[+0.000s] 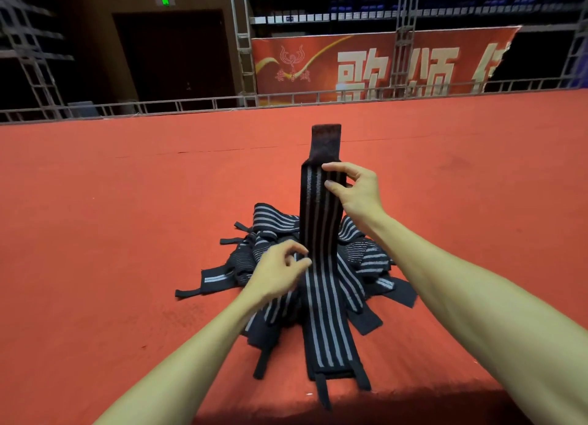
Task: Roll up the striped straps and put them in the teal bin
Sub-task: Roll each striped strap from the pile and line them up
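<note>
One black strap with grey stripes [321,221] is held stretched out lengthwise above the pile, its dark fuzzy end farthest from me and its looped end nearest. My right hand [350,192] pinches its right edge near the far end. My left hand [280,272] pinches its left edge about halfway along. Below lies a heap of several more striped straps [273,243] on the red cloth. No teal bin is in view.
The straps lie on a wide red-covered surface [127,202] whose near edge runs along the bottom. A metal rail [191,103] borders the far side. Beyond it hang a red banner [366,62] and truss posts.
</note>
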A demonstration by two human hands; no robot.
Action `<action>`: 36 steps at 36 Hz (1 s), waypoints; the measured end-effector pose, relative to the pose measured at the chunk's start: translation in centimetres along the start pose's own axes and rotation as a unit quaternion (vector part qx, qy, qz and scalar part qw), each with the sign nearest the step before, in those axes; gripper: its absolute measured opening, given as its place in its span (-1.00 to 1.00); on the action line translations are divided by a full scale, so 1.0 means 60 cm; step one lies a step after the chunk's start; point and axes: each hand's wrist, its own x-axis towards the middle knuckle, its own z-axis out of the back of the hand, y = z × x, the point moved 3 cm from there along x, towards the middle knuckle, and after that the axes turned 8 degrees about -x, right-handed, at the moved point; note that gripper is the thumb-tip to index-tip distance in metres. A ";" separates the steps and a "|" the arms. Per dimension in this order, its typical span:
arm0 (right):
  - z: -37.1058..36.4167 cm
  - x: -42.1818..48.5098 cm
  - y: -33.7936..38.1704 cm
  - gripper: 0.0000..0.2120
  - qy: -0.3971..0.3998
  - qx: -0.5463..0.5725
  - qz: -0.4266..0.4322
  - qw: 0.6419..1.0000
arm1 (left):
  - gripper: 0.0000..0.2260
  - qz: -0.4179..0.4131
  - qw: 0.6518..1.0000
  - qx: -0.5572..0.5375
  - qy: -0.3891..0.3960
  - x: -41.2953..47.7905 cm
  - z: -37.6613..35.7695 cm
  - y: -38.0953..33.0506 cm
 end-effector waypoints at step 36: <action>-0.076 0.045 -0.124 -0.86 0.025 0.096 -0.062 0.993 | -0.79 -0.142 0.968 -0.155 -0.139 0.207 0.047 0.004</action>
